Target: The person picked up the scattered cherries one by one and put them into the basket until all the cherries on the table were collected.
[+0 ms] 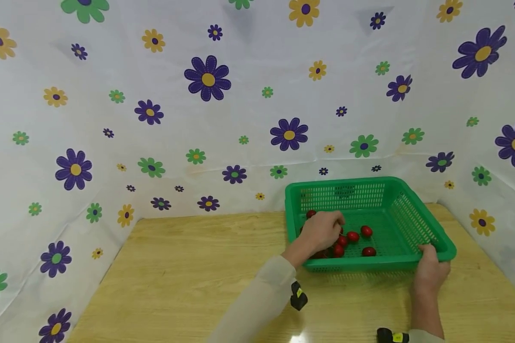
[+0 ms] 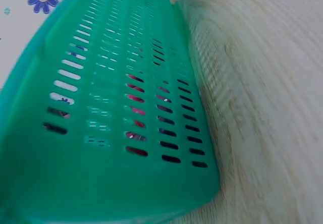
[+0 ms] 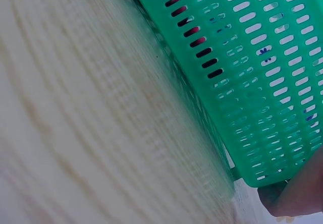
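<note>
A green plastic basket (image 1: pixel 347 263) with slotted walls stands on the wooden table, tilted a little with its near side slightly raised. Several small glossy red fruits (image 1: pixel 369 251), which look like cherries, lie on its floor, mostly toward the left. My left hand (image 1: pixel 322 231) reaches over the near rim into the basket, among the fruits, its fingers bent downward; the fingertips are hidden, so any hold is unclear. At the near right corner my right hand (image 1: pixel 430 271) grips the rim, thumb on top. Red shows through the slots of the basket wall (image 2: pixel 111 178) in the left wrist view.
The wooden table (image 1: pixel 189 267) extends left of the basket and in front of it. White cloth (image 1: pixel 249 105) printed with flowers hangs behind and at both sides, close to the basket's back. Black wrist cameras (image 1: pixel 298 296) sit below each hand.
</note>
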Demonstrator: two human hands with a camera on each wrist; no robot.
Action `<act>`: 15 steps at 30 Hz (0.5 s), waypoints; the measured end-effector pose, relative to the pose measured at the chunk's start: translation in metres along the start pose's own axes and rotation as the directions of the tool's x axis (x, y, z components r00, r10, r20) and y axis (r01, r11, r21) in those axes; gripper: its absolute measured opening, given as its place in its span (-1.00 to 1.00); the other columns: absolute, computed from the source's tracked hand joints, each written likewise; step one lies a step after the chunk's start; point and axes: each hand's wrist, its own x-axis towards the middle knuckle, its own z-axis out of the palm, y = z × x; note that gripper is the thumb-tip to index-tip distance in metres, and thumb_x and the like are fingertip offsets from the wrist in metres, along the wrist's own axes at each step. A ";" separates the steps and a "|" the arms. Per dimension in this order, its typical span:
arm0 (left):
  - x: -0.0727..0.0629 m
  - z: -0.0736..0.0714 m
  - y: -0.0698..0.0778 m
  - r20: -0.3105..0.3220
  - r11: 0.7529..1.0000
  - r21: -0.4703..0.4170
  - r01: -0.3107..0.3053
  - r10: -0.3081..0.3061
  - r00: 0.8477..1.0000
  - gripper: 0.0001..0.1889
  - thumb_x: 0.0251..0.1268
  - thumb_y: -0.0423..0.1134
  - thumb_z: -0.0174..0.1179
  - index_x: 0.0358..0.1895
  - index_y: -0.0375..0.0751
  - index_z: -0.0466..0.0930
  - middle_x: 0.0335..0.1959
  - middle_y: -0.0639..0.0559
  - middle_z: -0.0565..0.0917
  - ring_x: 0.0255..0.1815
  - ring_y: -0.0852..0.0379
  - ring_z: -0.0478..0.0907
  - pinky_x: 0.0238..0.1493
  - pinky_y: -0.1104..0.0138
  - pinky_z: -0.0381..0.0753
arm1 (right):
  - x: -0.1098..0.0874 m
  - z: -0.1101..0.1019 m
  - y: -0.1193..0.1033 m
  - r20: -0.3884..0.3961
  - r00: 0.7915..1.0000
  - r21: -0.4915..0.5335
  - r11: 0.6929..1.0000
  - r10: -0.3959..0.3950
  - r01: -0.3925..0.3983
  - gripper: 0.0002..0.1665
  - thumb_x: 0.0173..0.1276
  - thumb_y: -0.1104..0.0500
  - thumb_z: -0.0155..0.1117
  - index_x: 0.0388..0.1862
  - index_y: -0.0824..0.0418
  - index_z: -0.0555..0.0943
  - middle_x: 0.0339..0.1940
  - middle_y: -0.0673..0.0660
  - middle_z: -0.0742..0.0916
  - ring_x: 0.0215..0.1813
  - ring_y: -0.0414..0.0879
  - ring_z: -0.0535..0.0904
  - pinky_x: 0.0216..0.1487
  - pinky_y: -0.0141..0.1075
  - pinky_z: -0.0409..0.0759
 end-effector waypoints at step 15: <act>-0.029 -0.036 -0.042 -0.260 0.994 -0.061 -0.092 0.073 0.963 -0.77 0.47 -0.32 0.02 0.01 -0.17 0.65 -0.01 -0.01 0.70 -0.02 0.08 0.58 -0.02 0.33 0.59 | 0.027 -0.015 -0.024 -0.059 0.995 -0.119 0.990 -0.080 0.072 -0.16 0.48 0.02 -0.08 0.64 0.02 -0.13 0.54 0.00 0.22 0.47 -0.28 0.05 0.43 -0.50 -0.09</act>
